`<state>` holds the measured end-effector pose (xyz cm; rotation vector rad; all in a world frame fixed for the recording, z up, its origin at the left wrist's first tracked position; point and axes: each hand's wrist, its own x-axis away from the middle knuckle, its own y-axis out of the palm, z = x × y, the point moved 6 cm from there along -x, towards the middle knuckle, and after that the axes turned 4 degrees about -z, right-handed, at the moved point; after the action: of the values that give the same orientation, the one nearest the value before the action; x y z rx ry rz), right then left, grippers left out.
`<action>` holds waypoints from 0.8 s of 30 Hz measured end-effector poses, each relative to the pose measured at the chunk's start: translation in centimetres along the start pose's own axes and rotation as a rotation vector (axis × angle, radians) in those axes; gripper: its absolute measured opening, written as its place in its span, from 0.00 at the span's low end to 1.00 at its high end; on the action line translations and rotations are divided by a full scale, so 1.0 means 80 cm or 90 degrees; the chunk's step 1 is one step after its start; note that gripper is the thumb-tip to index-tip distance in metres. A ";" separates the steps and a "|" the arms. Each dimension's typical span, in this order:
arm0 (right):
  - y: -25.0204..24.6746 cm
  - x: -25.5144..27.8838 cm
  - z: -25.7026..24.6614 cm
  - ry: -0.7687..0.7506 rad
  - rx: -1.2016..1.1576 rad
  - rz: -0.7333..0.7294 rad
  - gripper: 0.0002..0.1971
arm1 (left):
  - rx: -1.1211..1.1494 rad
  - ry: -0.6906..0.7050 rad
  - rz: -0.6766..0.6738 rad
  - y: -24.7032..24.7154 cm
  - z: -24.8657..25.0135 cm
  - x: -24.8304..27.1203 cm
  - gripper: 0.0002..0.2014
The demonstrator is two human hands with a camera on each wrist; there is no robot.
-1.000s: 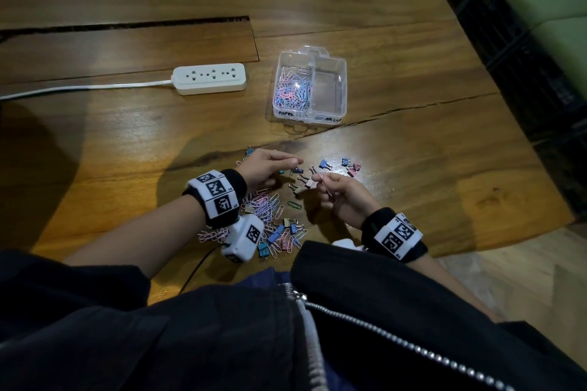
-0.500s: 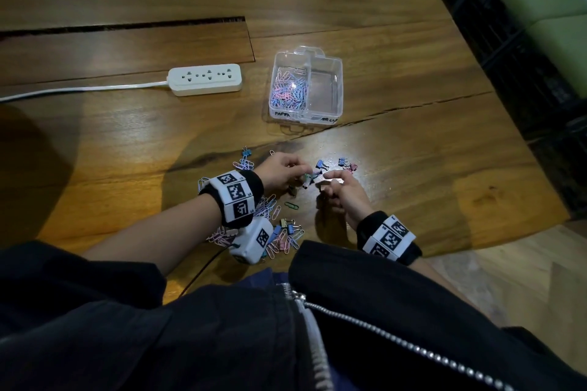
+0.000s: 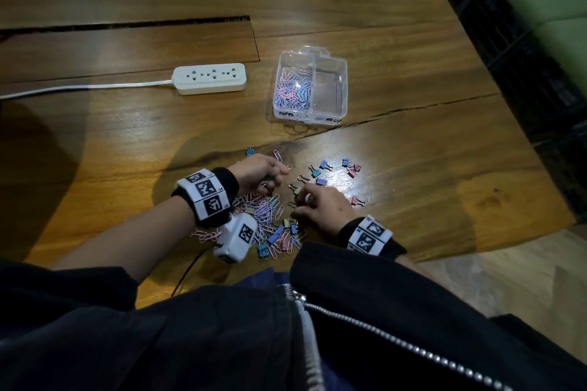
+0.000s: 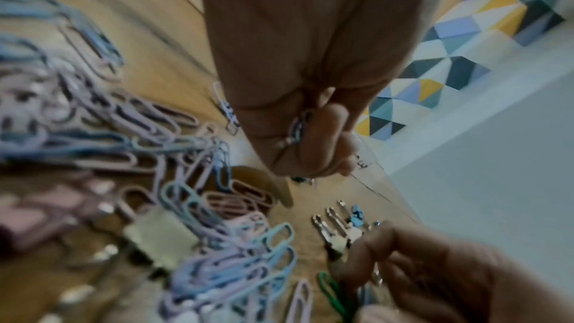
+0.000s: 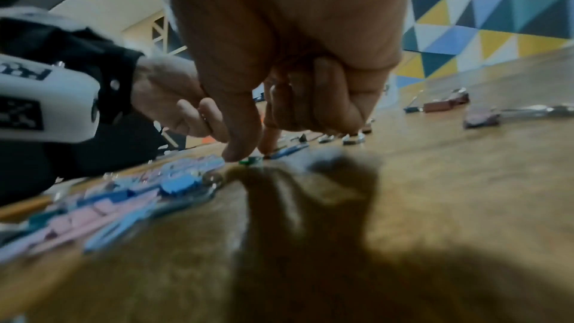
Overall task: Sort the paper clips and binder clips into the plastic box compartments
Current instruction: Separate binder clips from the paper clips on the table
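A clear plastic box [image 3: 340,73] stands ahead; its left compartment holds pastel paper clips [image 3: 293,92], and the right one looks bare. A pile of paper clips [image 3: 265,209] mixed with binder clips lies on the table between my wrists. More binder clips [image 3: 320,168] are scattered to the right. My left hand [image 3: 270,173] is curled above the pile and grips a few paper clips [image 4: 297,129] in its fist. My right hand [image 3: 301,205] is down on the table, with thumb and forefinger pinching a green paper clip [image 5: 248,160].
A white power strip [image 3: 209,78] with its cord lies left of the box. A crack [image 3: 413,108] runs across the wooden table. The table's right edge [image 3: 540,168] drops to a dark floor. A white wrist camera [image 3: 236,236] hangs under my left wrist.
My right hand has drawn back from the binder clips near the left hand and come down toward me onto the green paper clip. The left hand has stayed curled over the pile.
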<state>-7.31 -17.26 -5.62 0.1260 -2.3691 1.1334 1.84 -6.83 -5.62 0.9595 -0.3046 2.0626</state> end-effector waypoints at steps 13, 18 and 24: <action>-0.019 0.010 0.024 0.040 -0.383 -0.019 0.12 | -0.894 0.032 0.178 0.024 -0.025 0.012 0.29; -0.024 0.013 0.036 0.063 -0.705 -0.067 0.12 | -0.885 0.055 0.130 0.026 -0.026 0.013 0.16; -0.007 0.006 0.029 0.126 -0.886 -0.157 0.13 | -0.368 0.043 0.011 -0.003 -0.022 0.012 0.17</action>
<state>-8.51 -19.33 -6.20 -0.1709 -2.3256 -0.6884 0.75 -5.22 -6.14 0.5309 -0.8204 1.8550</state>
